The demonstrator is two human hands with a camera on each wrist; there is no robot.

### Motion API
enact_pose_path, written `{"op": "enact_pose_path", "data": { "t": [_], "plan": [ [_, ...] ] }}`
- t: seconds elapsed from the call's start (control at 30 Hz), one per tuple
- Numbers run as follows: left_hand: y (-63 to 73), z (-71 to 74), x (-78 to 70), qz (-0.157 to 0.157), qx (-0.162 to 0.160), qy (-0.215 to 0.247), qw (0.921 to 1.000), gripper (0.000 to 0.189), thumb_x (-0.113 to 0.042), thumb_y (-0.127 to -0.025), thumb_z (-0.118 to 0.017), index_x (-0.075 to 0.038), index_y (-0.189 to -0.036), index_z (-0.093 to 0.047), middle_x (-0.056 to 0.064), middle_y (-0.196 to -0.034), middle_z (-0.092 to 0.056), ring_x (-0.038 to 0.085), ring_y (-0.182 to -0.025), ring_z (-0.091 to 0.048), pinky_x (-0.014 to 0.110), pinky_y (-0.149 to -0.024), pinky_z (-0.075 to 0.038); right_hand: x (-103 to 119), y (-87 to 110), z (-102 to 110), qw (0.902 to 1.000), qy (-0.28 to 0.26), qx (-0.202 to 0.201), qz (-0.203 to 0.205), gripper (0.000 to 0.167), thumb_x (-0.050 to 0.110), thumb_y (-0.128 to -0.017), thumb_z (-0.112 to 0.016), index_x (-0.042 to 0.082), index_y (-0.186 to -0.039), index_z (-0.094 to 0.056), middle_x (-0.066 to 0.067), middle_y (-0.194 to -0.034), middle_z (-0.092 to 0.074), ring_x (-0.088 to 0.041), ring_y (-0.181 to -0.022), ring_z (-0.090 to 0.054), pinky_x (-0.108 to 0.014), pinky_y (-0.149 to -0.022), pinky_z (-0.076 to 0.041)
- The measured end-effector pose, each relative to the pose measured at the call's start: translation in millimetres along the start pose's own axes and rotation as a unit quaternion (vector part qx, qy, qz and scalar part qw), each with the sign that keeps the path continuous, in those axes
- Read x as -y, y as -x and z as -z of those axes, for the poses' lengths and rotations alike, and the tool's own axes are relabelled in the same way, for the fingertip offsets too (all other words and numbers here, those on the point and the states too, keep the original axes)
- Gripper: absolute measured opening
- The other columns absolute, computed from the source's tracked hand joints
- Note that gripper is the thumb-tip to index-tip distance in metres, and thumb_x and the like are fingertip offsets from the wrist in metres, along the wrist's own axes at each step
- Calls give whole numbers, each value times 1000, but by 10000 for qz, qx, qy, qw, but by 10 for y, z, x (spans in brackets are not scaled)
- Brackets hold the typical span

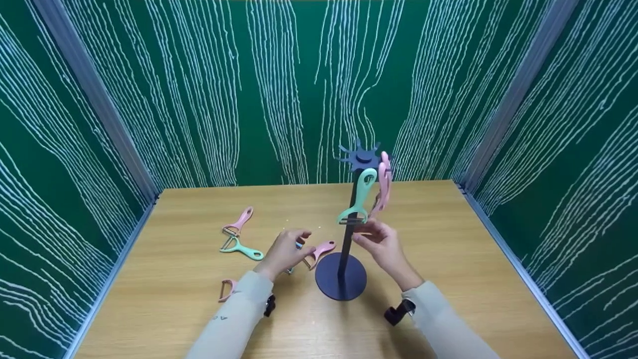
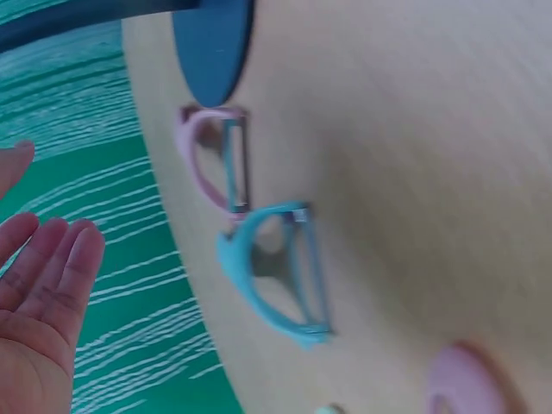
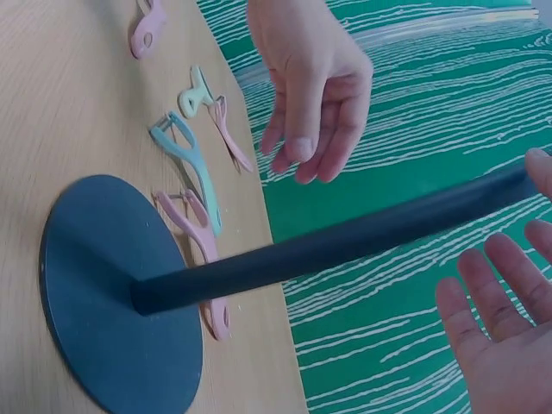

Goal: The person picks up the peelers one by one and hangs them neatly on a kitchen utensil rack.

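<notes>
A dark stand with a round base (image 1: 326, 281) and a star-shaped top (image 1: 363, 158) holds a mint-green peeler (image 1: 363, 192) and pink peelers (image 1: 383, 179), all hanging from its hooks. Just below them, my right hand (image 1: 384, 248) is beside the pole (image 3: 345, 248); its fingers are spread and nothing is seen in it. Left of the stand, my left hand (image 1: 285, 253) hovers over the table with loosely bent fingers and no object in it. Beneath it lies a blue peeler (image 2: 240, 259), largely hidden in the head view. A pink peeler (image 1: 326, 247) lies between that one and the base.
Farther left on the wooden table (image 1: 189, 239) lie another pink peeler (image 1: 244, 218) and a mint-green one (image 1: 247, 251), heads close together. One more pink peeler (image 1: 223, 291) is partly covered by the left sleeve. Green walls with white lines (image 1: 199, 99) surround the table.
</notes>
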State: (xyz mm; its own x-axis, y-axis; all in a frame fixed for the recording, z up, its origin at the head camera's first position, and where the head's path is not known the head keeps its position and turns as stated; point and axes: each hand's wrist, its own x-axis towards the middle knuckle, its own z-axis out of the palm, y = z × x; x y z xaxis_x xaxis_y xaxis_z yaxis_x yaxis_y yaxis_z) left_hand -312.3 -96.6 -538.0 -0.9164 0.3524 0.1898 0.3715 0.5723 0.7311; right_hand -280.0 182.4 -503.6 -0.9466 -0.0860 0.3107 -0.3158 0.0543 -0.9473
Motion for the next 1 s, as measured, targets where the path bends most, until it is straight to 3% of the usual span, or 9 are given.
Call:
{"op": "enact_pose_path", "data": {
  "t": [0.13, 0.37, 0.63, 0.9, 1.0],
  "plan": [
    [7, -64, 150, -180, -70, -45, 9998, 43, -15, -98, -82, 5, -134, -70, 26, -130, -73, 40, -115, -74, 53, -99, -62, -7, -25, -82, 9999, 52, 88, -36, 27, -6, -98, -73, -10, -125, -71, -25, -119, -76, -8, -106, -76, -24, -95, -63],
    [-26, -130, 254, -97, -121, -213, 9997, 46, -15, -96, -84, 7, -134, -70, 26, -134, -72, 43, -129, -68, 56, -113, -54, 35, -56, -163, 9999, 80, 67, 69, 24, -9, -100, -69, -14, -123, -70, -31, -117, -75, -5, -101, -77, -22, -94, -62],
    [-130, -234, 229, 140, 90, -342, 9993, 47, -15, -97, -83, 4, -137, -69, 24, -139, -71, 41, -129, -68, 53, -112, -55, 35, -75, -140, 9996, 164, 165, 126, 22, -8, -101, -69, -12, -121, -72, -31, -117, -76, -6, -99, -77, -23, -93, -63],
    [-229, -378, 168, 69, 181, -553, 9983, 45, -12, -96, -82, 6, -136, -69, 25, -137, -71, 41, -131, -67, 54, -114, -53, 24, -67, -124, 9980, 583, 130, 204, 19, -2, -100, -73, -7, -118, -76, -23, -113, -79, -5, -101, -77, -27, -95, -64],
    [-258, -434, 148, 414, 272, -516, 9974, 48, -15, -97, -82, 3, -139, -69, 23, -141, -70, 40, -134, -66, 54, -117, -52, 15, -73, -111, 9977, 617, 177, 212, 18, 0, -100, -74, -6, -118, -77, -23, -113, -78, -7, -103, -78, -29, -96, -64]
  ]
}}
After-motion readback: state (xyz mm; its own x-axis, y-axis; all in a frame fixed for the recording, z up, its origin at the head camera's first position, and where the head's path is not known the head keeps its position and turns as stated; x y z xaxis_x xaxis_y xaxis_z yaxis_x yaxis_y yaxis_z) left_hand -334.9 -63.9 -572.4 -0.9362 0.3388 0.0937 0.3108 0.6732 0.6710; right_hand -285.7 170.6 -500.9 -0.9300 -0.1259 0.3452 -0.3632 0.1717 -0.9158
